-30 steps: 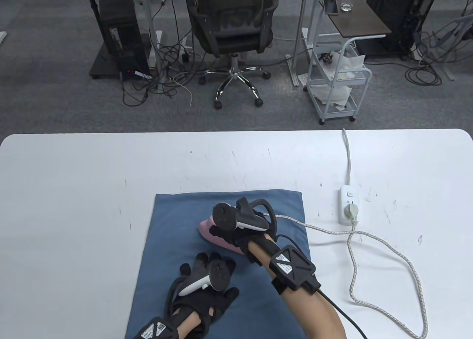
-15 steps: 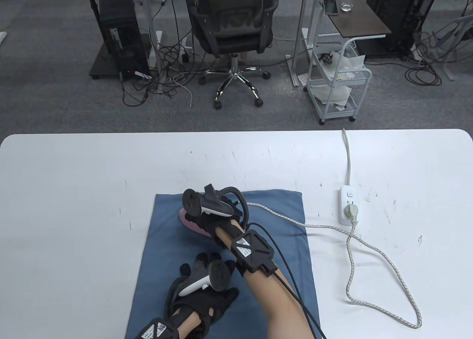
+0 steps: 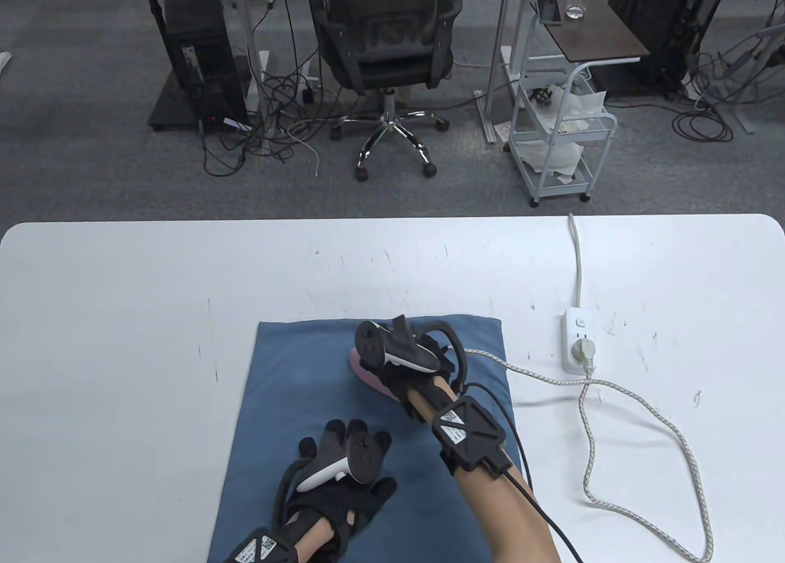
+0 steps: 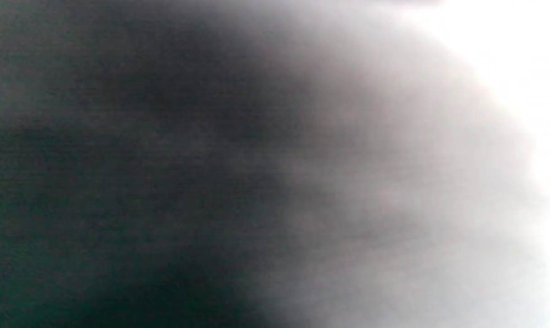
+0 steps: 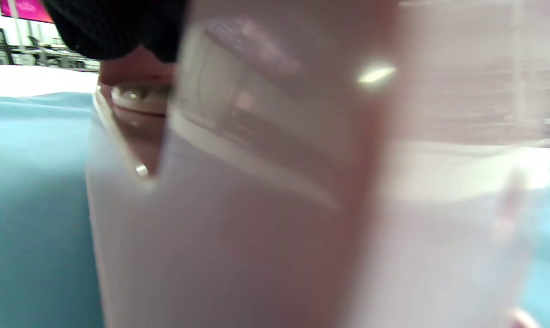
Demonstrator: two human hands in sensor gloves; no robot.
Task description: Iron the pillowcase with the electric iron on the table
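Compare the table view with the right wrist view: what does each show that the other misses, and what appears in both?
Only the table view shows the left hand resting flat on the cloth, the power strip and the braided cord. Only the right wrist view shows the iron's glossy pink side close up. Both show the pink iron, the blue pillowcase and the right hand.

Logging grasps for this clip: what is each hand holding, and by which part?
The right hand grips the pink iron from above, presumably by its handle, which is hidden. The left hand holds nothing; it rests flat on the pillowcase.
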